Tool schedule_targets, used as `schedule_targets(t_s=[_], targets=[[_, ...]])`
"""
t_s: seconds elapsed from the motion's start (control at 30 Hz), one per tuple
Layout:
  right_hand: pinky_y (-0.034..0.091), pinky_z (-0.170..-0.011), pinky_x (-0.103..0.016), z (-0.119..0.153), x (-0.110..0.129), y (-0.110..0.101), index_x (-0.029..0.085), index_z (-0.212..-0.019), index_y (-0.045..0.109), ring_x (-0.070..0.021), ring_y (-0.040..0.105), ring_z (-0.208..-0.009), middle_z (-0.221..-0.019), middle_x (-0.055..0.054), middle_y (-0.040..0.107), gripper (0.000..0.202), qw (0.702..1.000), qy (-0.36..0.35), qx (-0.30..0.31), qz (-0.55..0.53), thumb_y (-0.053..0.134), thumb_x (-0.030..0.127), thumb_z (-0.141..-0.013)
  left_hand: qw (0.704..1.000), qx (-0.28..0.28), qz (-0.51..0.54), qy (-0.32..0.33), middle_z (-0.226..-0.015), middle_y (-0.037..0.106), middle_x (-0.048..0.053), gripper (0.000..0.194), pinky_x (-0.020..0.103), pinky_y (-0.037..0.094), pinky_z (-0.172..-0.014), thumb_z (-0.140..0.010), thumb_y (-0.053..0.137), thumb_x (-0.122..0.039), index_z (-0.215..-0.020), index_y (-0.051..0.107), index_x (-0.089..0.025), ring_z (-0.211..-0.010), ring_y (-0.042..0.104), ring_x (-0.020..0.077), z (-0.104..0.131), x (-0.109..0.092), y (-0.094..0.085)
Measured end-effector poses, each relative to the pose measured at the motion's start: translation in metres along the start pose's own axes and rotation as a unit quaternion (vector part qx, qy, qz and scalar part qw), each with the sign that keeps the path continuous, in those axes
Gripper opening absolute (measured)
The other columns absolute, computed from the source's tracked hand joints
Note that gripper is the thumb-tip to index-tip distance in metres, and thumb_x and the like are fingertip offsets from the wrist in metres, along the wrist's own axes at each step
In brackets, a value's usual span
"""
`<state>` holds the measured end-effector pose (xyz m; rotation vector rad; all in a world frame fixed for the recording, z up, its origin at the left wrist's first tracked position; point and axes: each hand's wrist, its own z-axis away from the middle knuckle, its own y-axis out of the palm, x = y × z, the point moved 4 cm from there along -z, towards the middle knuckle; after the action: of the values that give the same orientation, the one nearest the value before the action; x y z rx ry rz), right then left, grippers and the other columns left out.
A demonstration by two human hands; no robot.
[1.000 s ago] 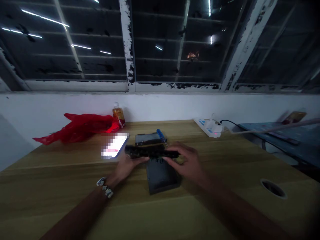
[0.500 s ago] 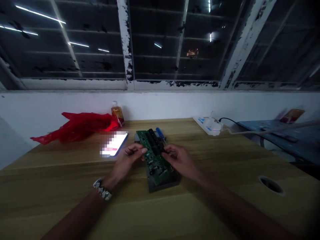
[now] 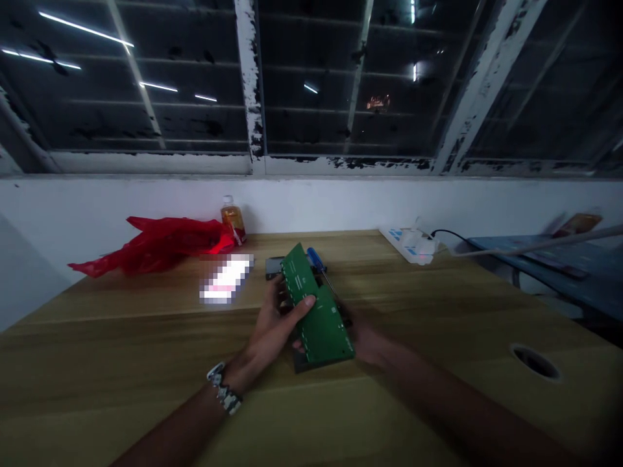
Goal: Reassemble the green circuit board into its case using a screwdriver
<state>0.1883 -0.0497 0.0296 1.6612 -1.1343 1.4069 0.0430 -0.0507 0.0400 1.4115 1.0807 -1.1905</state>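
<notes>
Holding green circuit board [image 3: 324,331] below frame centre in left hand [image 3: 272,327], slanting lengthwise upper left to lower right, with right hand [image 3: 367,340] beside lower-right edge; cannot tell right fingers' grip.

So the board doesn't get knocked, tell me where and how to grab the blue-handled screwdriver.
Probably best to grip the screwdriver by its thick blue handle, coming from the right and above. The handle angles away past the green board, while the thin shaft slants back close beside the board's edge.
</notes>
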Motion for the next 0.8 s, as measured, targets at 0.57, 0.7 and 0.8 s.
schedule_targets(t_s=[0.57,0.7,0.8], targets=[[0.056,-0.085,-0.037,-0.02,0.006,-0.028,0.021,-0.099,0.059,-0.0197,0.069,-0.094,-0.098,-0.005,0.071,0.015,0.978,-0.123,-0.132,0.109,0.062,0.023,-0.085,0.988,0.134,-0.022,0.067,-0.142,0.056,0.01,0.056,0.048,0.035,-0.115,-0.085,0.069,-0.042,-0.136,0.055,-0.024,-0.135,0.047,0.0302,-0.003,-0.005,-0.009],[0.055,-0.088,-0.037,-0.016,0.011,-0.031,0.022,-0.105,0.058,-0.0204,0.069,-0.098,-0.104,-0.007,0.07,0.017,0.966,-0.16,-0.163,0.118,0.059,0.021,-0.088,0.98,0.194,-0.019,0.044,-0.143,0.054,0.012,0.066,0.052,0.037,-0.113,-0.08,0.076,-0.031,-0.14,0.049,-0.024,-0.133,0.049,0.0318,-0.005,0.0,-0.006],[0.054,-0.094,-0.039,-0.014,0.018,-0.029,0.024,-0.107,0.058,-0.0205,0.068,-0.104,-0.109,-0.007,0.07,0.017,0.961,-0.192,-0.165,0.112,0.06,0.023,-0.09,0.977,0.204,-0.033,0.055,-0.146,0.051,0.012,0.071,0.053,0.034,-0.115,-0.076,0.079,-0.024,-0.14,0.049,-0.026,-0.136,0.046,0.0314,-0.009,0.006,-0.008]])
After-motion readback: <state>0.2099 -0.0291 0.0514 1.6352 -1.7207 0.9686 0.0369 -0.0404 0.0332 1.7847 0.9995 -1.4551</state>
